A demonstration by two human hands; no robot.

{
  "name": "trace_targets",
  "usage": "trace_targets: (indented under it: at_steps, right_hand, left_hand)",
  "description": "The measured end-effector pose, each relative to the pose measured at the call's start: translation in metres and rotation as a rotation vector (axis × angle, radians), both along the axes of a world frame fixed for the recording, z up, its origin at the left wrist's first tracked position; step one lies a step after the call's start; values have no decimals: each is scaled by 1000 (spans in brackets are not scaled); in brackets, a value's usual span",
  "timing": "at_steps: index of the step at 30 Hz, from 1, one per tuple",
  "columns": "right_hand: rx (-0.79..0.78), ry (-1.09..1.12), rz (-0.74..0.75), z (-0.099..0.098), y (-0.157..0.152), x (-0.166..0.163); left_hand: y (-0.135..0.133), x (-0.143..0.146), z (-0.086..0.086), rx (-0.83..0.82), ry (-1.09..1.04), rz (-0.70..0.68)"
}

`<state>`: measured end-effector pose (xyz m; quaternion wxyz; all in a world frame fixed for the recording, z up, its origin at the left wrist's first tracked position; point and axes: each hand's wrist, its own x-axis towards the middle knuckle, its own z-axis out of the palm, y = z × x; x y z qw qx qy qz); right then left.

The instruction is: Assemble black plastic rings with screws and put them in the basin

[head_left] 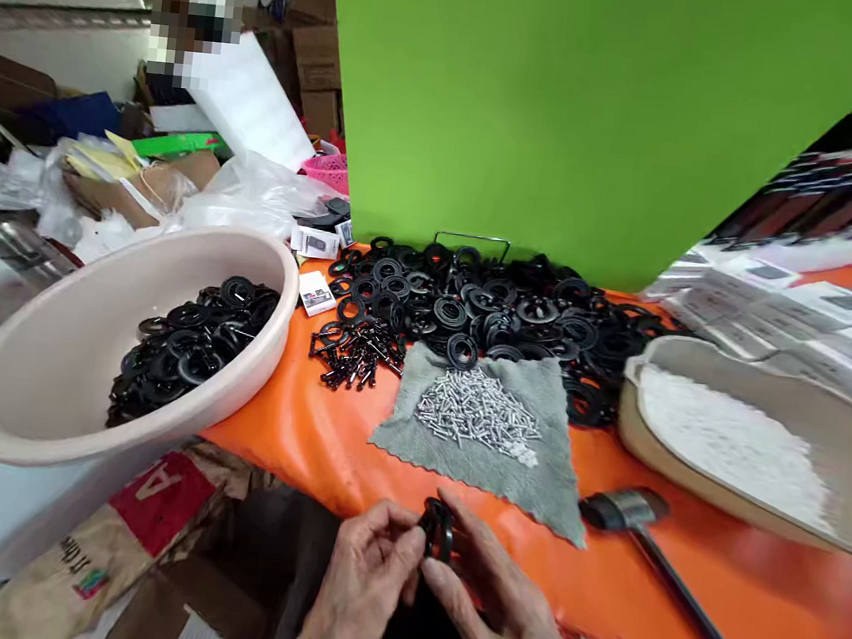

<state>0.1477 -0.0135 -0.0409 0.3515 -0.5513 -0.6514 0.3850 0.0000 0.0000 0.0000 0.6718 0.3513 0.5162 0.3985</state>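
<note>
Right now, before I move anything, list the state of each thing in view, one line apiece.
Round black ring: held up between both hands
Left hand: pinching the ring
Right hand: pinching the ring
Pale pink plastic basin: partly filled with black rings
Grey fringed cloth: spread flat on the orange cover
Silver screws: heaped on the cloth
Black-handled metal hammer: lying on the orange cover
Beige tray: filled with white granules

This was a cluttered small-parts workshop, with an orange-covered workbench (294, 437), black rings (457, 307) heaped at twelve o'clock, and cardboard boxes (315, 63) at eleven.
</note>
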Motion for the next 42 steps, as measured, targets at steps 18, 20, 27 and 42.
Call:
trace_targets:
  at_steps: [18,20,27,42]
  right_hand:
    - [309,-503,-144,-21,100,5]
    - [292,-483,-137,-20,99,7]
    - [190,-306,-124,-5,89,23]
    - [-52,153,-85,30,18,-7]
  left_hand:
    - [9,-30,1,80,262,-64]
    - [9,-33,2,85,273,-77]
    - [11,-38,5,105,280,-109]
    - [10,-33,7,126,373,-154]
